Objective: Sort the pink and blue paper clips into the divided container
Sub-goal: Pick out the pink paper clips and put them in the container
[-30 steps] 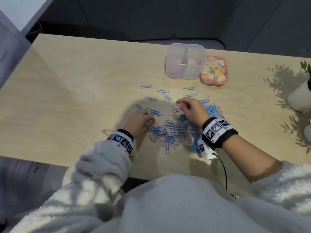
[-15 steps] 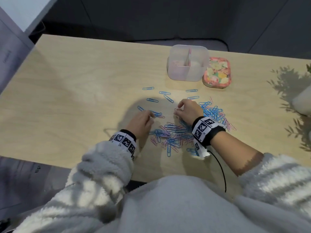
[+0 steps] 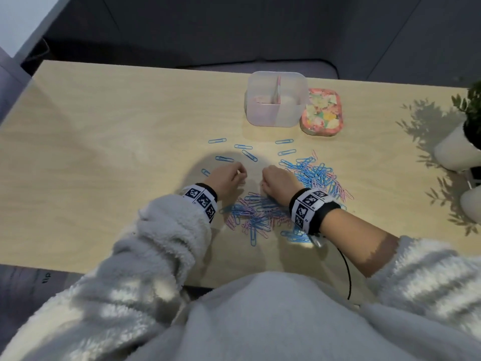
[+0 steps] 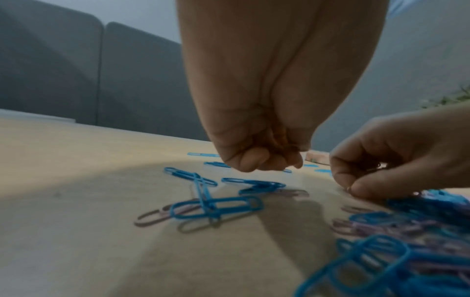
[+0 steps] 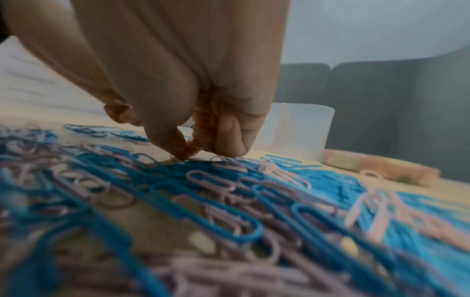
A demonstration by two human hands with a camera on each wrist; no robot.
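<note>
A loose pile of pink and blue paper clips covers the table's near middle and runs right past my right wrist. The clear divided container stands behind it with some pink in its left compartment. My left hand hovers just left of the pile, fingers curled into the palm around what look like pink clips. My right hand is beside it, thumb and forefinger pinching down at the pile's edge, with a bunch of pink clips tucked in its palm.
A floral lid lies right of the container. Single blue clips are scattered between my hands and the container. White plant pots stand at the right edge. Grey sofa cushions lie beyond the far edge.
My left hand has moved forward and right, and my right hand has drawn back and left, so the two now sit close together at the pile's far edge.
</note>
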